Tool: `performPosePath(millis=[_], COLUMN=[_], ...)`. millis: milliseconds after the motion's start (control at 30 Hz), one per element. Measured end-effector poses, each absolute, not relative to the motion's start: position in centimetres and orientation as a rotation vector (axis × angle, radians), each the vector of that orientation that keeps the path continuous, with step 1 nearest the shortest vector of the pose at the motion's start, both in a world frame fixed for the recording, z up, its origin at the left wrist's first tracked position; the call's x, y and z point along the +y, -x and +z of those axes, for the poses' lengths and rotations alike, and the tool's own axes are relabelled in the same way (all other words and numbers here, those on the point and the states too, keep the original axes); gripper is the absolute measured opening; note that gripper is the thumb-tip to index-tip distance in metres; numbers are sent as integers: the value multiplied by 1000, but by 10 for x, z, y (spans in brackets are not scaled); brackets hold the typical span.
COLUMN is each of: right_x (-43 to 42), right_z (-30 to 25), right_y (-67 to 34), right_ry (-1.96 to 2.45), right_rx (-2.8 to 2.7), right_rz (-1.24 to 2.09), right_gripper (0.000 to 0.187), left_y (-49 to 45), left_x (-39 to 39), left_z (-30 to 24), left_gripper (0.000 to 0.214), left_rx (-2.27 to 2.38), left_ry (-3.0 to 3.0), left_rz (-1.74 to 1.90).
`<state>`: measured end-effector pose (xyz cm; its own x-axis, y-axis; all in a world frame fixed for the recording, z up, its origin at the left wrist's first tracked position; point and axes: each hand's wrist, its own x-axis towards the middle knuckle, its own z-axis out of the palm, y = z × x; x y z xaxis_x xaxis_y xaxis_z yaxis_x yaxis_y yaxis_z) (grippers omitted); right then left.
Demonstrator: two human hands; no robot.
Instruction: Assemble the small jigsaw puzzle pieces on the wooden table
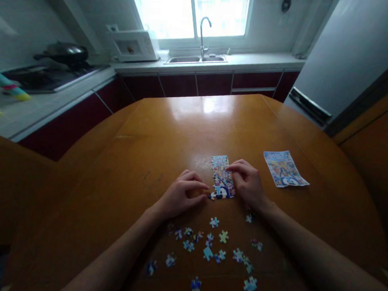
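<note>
A partly built jigsaw strip (221,176) lies on the round wooden table (168,135) between my hands. My left hand (180,197) rests at the strip's lower left corner, fingers curled, thumb and forefinger pinching a puzzle piece (212,195) against that corner. My right hand (248,182) rests on the strip's right edge, fingers bent and pressed onto it. Several loose puzzle pieces (213,246) lie scattered on the table near my forearms.
A printed picture sheet (284,168) lies to the right of my right hand. Beyond the table are a counter with a sink and tap (202,53), a microwave (133,46), a stove with a pan (64,54), and a fridge (349,54) at right.
</note>
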<state>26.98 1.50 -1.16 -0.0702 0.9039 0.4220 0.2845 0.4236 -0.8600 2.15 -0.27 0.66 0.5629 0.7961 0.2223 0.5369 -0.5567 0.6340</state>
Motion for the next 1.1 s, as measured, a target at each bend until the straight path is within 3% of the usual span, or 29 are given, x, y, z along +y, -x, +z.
performPosePath(millis=[400,567,767,1100], right_x=[7,3,5,6], right_z=[-10,-8,-11,-10], right_y=[-270,-269,-269,-270], right_ry=[1051,1030,1060,1041], right_rx=[-1705,-1784,-1767,-1772], right_rz=[754,719,704,676], right_gripper=[22,23,22,22], left_y=[-24,-26,-28,-28], left_x=[-6,-8,-10,-10], left_z=[4,4,1,0], left_gripper=[9,23,11,10], left_rx=[1082,1067,1069,1063], left_ry=[-2366,-2428,-2444,-2445], left_rz=[618,588,657,720])
